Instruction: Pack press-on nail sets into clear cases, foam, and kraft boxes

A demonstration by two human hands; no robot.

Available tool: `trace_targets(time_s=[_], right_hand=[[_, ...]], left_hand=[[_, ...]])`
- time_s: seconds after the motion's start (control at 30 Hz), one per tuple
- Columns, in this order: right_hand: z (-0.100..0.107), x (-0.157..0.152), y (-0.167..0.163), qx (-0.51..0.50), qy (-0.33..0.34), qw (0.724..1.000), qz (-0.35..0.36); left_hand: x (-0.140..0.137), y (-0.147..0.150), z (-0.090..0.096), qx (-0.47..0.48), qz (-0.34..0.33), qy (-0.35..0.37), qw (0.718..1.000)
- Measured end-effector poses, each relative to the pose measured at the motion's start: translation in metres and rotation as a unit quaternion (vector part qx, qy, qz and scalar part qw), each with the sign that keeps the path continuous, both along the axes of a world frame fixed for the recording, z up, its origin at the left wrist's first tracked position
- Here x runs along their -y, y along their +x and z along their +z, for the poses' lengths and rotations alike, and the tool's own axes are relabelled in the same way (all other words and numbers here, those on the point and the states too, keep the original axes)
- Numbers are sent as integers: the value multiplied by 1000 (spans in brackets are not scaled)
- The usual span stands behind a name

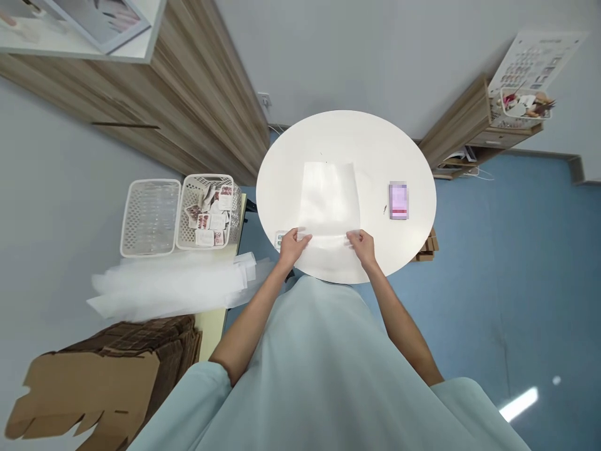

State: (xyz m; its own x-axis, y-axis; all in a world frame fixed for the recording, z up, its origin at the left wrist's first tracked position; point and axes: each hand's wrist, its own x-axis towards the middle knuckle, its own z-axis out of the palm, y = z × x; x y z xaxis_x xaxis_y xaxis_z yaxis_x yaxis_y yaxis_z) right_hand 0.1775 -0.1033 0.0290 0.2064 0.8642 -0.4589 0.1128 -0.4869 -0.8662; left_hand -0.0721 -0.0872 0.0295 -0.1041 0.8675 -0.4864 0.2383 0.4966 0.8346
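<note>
A translucent white plastic sheet (329, 194) lies on the round white table (389, 141); whether it is a single sheet or a flat bag I cannot tell. My left hand (293, 247) pinches its near left corner between thumb and fingers. At the near right corner, my right hand (363, 248) grips it the same way. The near edge appears slightly raised between the two hands. Just left of my left hand, a small pale packet with coloured dots (278, 238) is partly covered by the fingers.
A phone with a blurred screen (399, 200) lies on the table's right side. To the left are a basket of small packets (179, 219), a basket of clear plastic pieces (126, 219), white foam sheets (173, 285) and stacked flat cardboard boxes (94, 382). A wooden cabinet (197, 81) stands behind.
</note>
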Motion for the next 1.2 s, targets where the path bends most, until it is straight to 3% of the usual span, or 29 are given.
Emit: trace_targets(time_s=[0.17, 0.3, 0.47, 0.63, 0.73, 0.87, 1.03, 1.2], right_hand=[[-28, 3, 10, 45, -29, 999, -4], [-41, -1, 12, 103, -35, 994, 0], [-47, -8, 15, 142, -31, 989, 12], [-51, -20, 14, 202, -35, 978, 36], [-54, -28, 11, 231, -49, 971, 39], [-56, -35, 8, 251, -62, 966, 27], [-55, -30, 5, 275, -81, 958, 2], [-52, 0, 5, 277, -113, 954, -15]], left_hand=[[-15, 6, -29, -89, -52, -28, 994], [-19, 5, -41, -144, -78, -60, 985], [-19, -14, -37, -203, -116, -34, 972], [-14, -61, -32, -271, -158, 51, 948], [-12, -92, -37, -313, -229, 108, 915], [-8, -120, -44, -330, -346, 119, 870], [-11, -128, -47, -349, -399, 138, 837], [-22, -120, -39, -351, -422, 149, 822]])
